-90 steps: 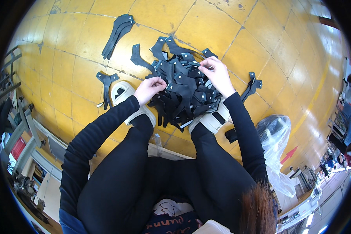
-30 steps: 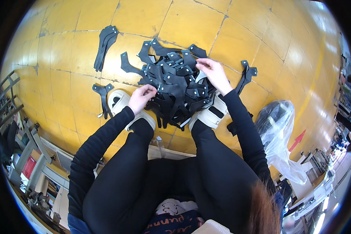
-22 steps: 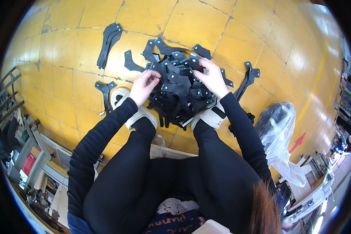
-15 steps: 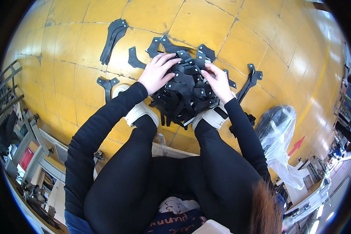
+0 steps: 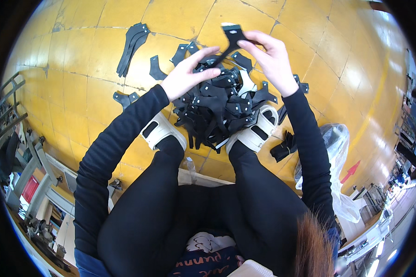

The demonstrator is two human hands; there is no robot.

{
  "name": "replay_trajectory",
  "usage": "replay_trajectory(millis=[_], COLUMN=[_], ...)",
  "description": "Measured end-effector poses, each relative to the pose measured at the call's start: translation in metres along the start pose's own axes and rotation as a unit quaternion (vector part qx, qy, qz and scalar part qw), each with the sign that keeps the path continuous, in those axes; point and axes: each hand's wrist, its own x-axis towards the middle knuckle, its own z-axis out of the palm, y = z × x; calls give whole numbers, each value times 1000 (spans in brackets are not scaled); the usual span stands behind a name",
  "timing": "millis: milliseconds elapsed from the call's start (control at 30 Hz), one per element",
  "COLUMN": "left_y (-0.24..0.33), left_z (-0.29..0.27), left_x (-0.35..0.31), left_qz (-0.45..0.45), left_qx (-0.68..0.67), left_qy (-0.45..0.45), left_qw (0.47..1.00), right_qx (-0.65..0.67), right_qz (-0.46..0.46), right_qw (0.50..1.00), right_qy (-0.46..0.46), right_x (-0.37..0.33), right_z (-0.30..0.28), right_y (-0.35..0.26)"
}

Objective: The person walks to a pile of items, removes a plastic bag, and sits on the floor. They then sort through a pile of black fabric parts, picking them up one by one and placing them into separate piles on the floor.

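Note:
Above the far side of a heap sits a black Y-shaped cut piece (image 5: pixel 234 38) with a small white label, raised in my right hand (image 5: pixel 273 59). My right thumb and fingers pinch it at its wide end, and its narrow tail hangs toward my left hand (image 5: pixel 184 79). The left thumb and fingers are spread around that tail; no grip on it shows. Below both hands lies the heap of similar black cut pieces (image 5: pixel 212 102), many with small white labels. One white piece (image 5: pixel 247 84) shows at the heap's right side.
My feet in cream shoes (image 5: pixel 159 131) flank the heap on the yellow tiled floor (image 5: pixel 180 18). A fanned stack of black pieces (image 5: pixel 134 48) lies far left, a smaller group (image 5: pixel 125 98) nearer. To the right are a black bundle (image 5: pixel 284 147) and a clear plastic bag (image 5: pixel 339 143).
My right hand has risen away from the heap with a black piece pinched in it. My left hand has shifted slightly, its thumb and fingers now apart near the tail. The white piece has come into sight.

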Motion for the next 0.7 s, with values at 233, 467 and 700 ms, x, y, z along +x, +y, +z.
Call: replay_trajectory(millis=[233, 467, 700], left_y=[-5, -53, -48], left_z=[-14, -23, -25], left_x=[10, -26, -17], left_qz=[-88, -213, -217], left_qx=[-214, -239, -173], left_qy=[44, 152, 117], left_qw=[972, 935, 954], right_qx=[52, -209, -333], right_qz=[65, -18, -111], right_qw=[995, 975, 933], right_qy=[61, -73, -76], right_x=[8, -33, -29], right_z=[33, 50, 39], right_y=[45, 101, 80])
